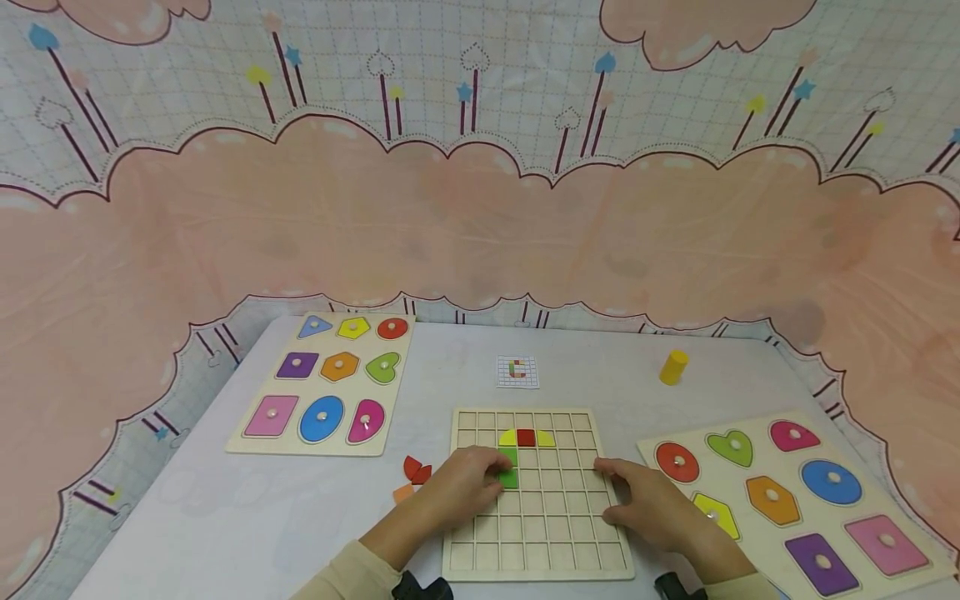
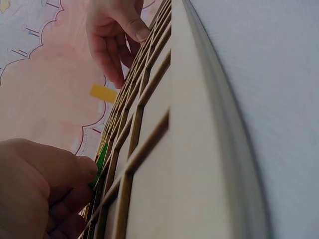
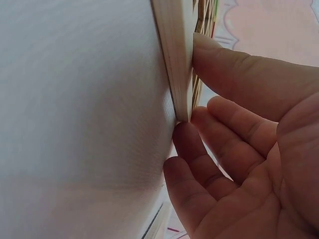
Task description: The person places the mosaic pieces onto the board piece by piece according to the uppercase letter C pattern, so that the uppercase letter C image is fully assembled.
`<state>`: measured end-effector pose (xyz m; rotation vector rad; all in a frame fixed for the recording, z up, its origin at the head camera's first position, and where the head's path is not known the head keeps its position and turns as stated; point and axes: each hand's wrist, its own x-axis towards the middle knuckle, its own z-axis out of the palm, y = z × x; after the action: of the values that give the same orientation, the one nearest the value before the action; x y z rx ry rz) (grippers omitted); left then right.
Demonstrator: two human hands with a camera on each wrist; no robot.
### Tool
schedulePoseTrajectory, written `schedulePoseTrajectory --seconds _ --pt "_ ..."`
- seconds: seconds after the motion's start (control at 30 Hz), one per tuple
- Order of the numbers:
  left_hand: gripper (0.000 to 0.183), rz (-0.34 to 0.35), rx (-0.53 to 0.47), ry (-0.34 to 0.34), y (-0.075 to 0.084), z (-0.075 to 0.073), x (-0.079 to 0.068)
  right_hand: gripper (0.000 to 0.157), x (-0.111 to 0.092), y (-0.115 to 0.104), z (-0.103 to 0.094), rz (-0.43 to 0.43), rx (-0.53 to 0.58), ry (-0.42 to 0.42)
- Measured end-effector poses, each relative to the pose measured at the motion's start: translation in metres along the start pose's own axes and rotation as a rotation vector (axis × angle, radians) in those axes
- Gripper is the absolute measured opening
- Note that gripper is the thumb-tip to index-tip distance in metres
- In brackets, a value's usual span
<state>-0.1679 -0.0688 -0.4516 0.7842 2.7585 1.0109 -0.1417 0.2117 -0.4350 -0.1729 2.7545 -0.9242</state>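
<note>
A wooden grid board (image 1: 555, 554) lies in front of me. My left hand (image 1: 471, 483) is over its left part, thumb and fingers pinching a green piece (image 2: 101, 155) at the grid. Green squares (image 1: 508, 479) show by these fingertips in the head view. Above them, a red square (image 1: 527, 437) sits between two yellow rounded pieces (image 1: 546, 438) in an upper row. At the board's right edge, my right hand (image 1: 651, 500) grips the frame. Its thumb (image 3: 234, 69) presses the top face, and the fingertips meet the side near the tabletop.
Red and orange pieces (image 1: 412, 468) lie left of the board. A small pattern card (image 1: 517, 382) and a yellow cylinder (image 1: 673, 367) stand farther back. Knobbed shape puzzles flank the board, one at the left (image 1: 255, 446) and one at the right (image 1: 750, 558), close by my right forearm.
</note>
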Motion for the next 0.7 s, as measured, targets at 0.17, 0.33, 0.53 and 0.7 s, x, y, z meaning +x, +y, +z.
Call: schedulePoseTrajectory --seconds 0.17,0.33,0.53,0.7 --pt "0.019 0.015 0.015 0.002 -0.0008 0.0004 0.0017 0.061 -0.0002 0.0005 -0.0003 -0.002 0.003 -0.002" --pt "0.017 0.024 0.039 0.003 0.0009 0.0001 0.0021 0.061 0.0002 0.0016 -0.0003 -0.004 0.003 -0.004" --pt "0.016 0.033 0.059 0.014 0.0024 -0.0005 0.0028 0.062 0.0001 0.0012 0.0000 0.004 0.008 -0.008" --pt "0.014 0.025 0.050 0.023 0.0014 0.0015 0.0047 0.062 0.0003 0.0006 -0.0002 0.006 0.007 -0.008"
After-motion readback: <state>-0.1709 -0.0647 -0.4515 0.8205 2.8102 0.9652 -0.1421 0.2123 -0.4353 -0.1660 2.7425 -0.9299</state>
